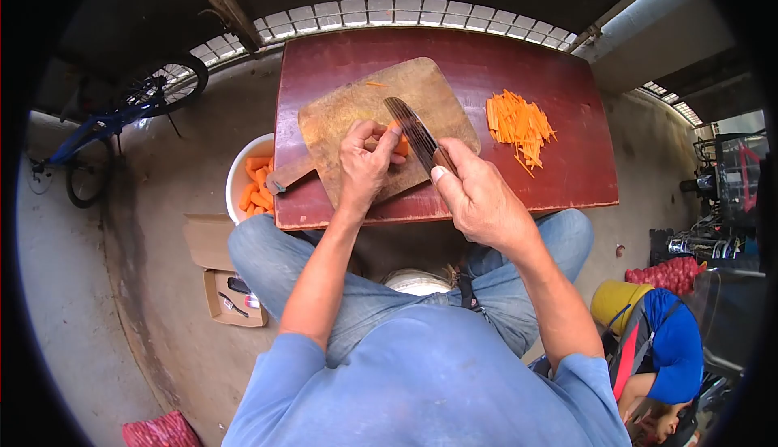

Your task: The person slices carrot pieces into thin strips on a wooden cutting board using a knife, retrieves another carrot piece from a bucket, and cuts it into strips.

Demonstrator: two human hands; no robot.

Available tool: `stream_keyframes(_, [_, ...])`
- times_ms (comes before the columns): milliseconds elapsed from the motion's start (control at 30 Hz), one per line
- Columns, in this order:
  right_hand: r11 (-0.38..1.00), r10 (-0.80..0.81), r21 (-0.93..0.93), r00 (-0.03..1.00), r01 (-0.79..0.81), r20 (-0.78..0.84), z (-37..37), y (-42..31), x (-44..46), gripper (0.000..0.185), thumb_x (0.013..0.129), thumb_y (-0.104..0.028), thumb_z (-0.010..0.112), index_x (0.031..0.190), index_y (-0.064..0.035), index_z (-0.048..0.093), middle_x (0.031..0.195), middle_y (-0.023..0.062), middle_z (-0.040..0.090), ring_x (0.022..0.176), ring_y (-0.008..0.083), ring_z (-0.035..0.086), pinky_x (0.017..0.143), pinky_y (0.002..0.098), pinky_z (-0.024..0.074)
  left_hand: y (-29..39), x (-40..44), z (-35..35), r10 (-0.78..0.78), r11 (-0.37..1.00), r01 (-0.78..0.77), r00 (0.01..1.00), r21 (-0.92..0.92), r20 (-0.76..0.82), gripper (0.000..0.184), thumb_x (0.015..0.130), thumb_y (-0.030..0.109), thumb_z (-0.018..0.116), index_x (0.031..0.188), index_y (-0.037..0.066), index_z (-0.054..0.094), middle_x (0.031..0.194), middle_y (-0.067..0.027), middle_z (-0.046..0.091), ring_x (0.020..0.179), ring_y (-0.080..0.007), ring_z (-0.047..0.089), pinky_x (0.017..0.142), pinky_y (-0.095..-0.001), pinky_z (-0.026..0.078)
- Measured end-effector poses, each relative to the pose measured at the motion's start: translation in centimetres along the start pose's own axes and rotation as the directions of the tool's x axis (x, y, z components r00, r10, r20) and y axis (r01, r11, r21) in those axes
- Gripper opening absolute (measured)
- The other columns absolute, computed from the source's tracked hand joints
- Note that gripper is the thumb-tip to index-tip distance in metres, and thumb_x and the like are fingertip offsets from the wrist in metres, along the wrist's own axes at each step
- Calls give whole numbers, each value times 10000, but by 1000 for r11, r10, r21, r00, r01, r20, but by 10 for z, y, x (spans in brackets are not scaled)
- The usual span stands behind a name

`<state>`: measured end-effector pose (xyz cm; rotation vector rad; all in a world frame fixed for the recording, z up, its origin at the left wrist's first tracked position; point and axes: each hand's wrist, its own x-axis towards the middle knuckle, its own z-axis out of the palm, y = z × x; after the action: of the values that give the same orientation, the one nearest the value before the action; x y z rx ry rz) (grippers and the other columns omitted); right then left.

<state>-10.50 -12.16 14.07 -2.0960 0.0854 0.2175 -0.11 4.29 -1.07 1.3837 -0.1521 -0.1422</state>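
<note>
My left hand [366, 158] is closed round a piece of carrot [400, 145] over the wooden cutting board [438, 94]. In my right hand [480, 192] is the handle of a broad-bladed knife [411, 129], its blade pointing up and to the left, beside the carrot piece. The board lies tilted on the red table [567, 179]; a small carrot shred rests near its upper edge. Right of the board is a pile of thin carrot strips [519, 125]. The handle of another tool [292, 175] shows left of my left hand.
A white bucket [233, 179] of carrot pieces stands at the table's left edge. An open cardboard box [212, 297] lies on the floor, lower left. A bicycle [97, 127] is at far left. Another person in blue [677, 342] is at lower right, near red net sacks [666, 275].
</note>
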Motion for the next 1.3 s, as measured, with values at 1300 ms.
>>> stream_keyframes(1300, [996,-64,54,988,73,-143,19,17,-17,166,1118,-126,566,1208,14,566,870,293,643,816,490,674,757,534,516,-4,-12,5,87,981,-80,996,177,-29,303,1117,223,737,1067,-74,768,1069,-87,663,803,-177,794,692,-283,623])
